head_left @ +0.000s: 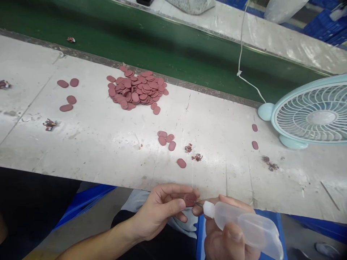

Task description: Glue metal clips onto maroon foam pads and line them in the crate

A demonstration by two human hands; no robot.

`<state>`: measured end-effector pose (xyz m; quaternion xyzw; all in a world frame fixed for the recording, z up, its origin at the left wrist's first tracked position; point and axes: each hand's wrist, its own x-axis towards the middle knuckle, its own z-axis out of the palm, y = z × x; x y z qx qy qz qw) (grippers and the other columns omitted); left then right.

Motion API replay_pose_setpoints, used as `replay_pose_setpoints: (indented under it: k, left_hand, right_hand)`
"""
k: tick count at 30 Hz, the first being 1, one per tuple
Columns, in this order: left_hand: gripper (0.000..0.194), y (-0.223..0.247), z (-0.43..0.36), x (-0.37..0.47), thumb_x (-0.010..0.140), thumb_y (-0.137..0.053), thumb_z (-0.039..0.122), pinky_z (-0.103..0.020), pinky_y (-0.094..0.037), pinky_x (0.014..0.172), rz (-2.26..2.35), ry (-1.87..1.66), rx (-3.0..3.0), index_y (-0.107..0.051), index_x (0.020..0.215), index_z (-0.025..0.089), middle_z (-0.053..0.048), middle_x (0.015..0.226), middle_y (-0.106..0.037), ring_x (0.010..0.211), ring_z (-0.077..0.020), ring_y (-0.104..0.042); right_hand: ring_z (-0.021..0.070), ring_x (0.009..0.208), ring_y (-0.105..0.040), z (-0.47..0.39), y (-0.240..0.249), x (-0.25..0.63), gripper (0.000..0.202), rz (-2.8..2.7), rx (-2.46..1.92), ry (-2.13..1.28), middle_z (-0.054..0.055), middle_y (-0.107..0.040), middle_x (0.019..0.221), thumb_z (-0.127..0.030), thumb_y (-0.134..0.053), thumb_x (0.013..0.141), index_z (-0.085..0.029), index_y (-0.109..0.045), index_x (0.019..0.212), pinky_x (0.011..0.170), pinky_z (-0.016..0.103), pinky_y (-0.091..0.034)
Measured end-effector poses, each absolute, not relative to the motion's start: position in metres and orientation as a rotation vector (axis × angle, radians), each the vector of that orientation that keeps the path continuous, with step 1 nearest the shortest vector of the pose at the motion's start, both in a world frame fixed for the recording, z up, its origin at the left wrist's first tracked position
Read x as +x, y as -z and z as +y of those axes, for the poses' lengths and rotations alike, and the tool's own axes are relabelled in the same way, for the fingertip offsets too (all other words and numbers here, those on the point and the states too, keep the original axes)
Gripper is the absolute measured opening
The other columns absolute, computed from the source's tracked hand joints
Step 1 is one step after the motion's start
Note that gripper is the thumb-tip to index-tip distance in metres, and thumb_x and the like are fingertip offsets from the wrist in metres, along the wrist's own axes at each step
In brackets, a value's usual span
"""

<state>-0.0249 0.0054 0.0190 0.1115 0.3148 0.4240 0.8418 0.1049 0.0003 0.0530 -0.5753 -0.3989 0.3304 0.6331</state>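
Between the thumb and fingers of my left hand (165, 209) is a reddish oval disc (190, 199), held just off the table's front edge. My right hand (230, 234) is wrapped round a translucent squeeze bottle (246, 225) with a white cap, lying tilted. The bottle's thin dark tip touches or nearly touches the disc. Beyond my hands, one loose disc (181, 163) lies beside two small dark-brown figures (197, 157), with a small group of discs (162, 141) a little farther left.
A large pile of discs (138, 88) sits near the back of the white table (211, 126). At the right stands a light-blue fan (321, 117) with a white cord. A green belt (189, 57) runs behind. More discs and brown figures lie left and right.
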Motion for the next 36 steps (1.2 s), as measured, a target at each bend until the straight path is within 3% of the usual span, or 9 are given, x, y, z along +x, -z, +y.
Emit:
replay_pose_setpoints:
  k: [9, 15, 26, 29, 32, 36]
  left_hand:
    - [0.026, -0.018, 0.004, -0.025, 0.084, -0.077, 0.025, -0.017, -0.056, 0.062, 0.658, -0.905, 0.218, -0.078, 0.109, 0.021, -0.013, 0.116, -0.078, 0.085, -0.0162, -0.073]
    - [0.026, -0.017, 0.003, -0.027, 0.086, -0.075, 0.024, -0.017, -0.056, 0.064, 0.635, -0.905, 0.242, -0.077, 0.112, 0.021, -0.012, 0.118, -0.077, 0.089, -0.0167, -0.073]
    - [0.026, -0.018, 0.002, -0.025, 0.085, -0.077, 0.024, -0.017, -0.057, 0.064, 0.664, -0.899, 0.247, -0.078, 0.110, 0.021, -0.011, 0.115, -0.079, 0.087, -0.0159, -0.074]
    - [0.024, -0.018, 0.003, -0.026, 0.087, -0.075, 0.023, -0.016, -0.057, 0.067, 0.659, -0.905, 0.246, -0.078, 0.111, 0.022, -0.010, 0.118, -0.078, 0.099, -0.0193, -0.075]
    - [0.023, -0.019, 0.005, -0.029, 0.089, -0.072, 0.020, -0.016, -0.057, 0.069, 0.657, -0.906, 0.248, -0.077, 0.111, 0.023, -0.010, 0.119, -0.077, 0.107, -0.0223, -0.074]
    - [0.022, -0.019, 0.005, -0.036, 0.089, -0.072, 0.019, -0.017, -0.058, 0.070, 0.695, -0.924, 0.240, -0.077, 0.110, 0.021, -0.012, 0.120, -0.077, 0.108, -0.0238, -0.073]
  right_hand:
    - [0.0254, 0.056, -0.064, -0.009, -0.050, 0.110, 0.023, -0.883, -1.364, -0.864, 0.003, -0.068, 0.073, -0.043, -0.059, 0.090, -0.032, -0.068, 0.107, 0.052, 0.044, -0.054]
    - [0.0274, 0.056, -0.062, -0.002, -0.059, 0.112, 0.023, -0.897, -1.285, -0.923, 0.003, -0.066, 0.065, -0.050, -0.060, 0.089, -0.034, -0.069, 0.103, 0.048, 0.043, -0.051]
    - [0.0281, 0.067, -0.069, -0.013, -0.053, 0.123, 0.027, -0.943, -1.299, -0.994, 0.004, -0.072, 0.081, -0.045, -0.066, 0.086, -0.034, -0.069, 0.110, 0.058, 0.045, -0.059]
    - [0.0247, 0.058, -0.069, 0.002, -0.053, 0.142, 0.028, -0.752, -1.108, -1.191, 0.004, -0.070, 0.070, -0.044, -0.063, 0.085, -0.025, -0.071, 0.104, 0.046, 0.036, -0.058]
    - [0.0185, 0.062, -0.069, 0.032, -0.036, 0.177, 0.034, -0.255, -0.705, -1.578, 0.004, -0.066, 0.071, -0.043, -0.057, 0.090, -0.018, -0.064, 0.111, 0.046, 0.026, -0.059]
    - [0.0134, 0.063, -0.064, 0.075, 0.008, 0.227, 0.031, 0.282, -0.085, -1.928, -0.003, -0.053, 0.070, -0.031, -0.046, 0.097, -0.020, -0.046, 0.125, 0.045, 0.020, -0.059]
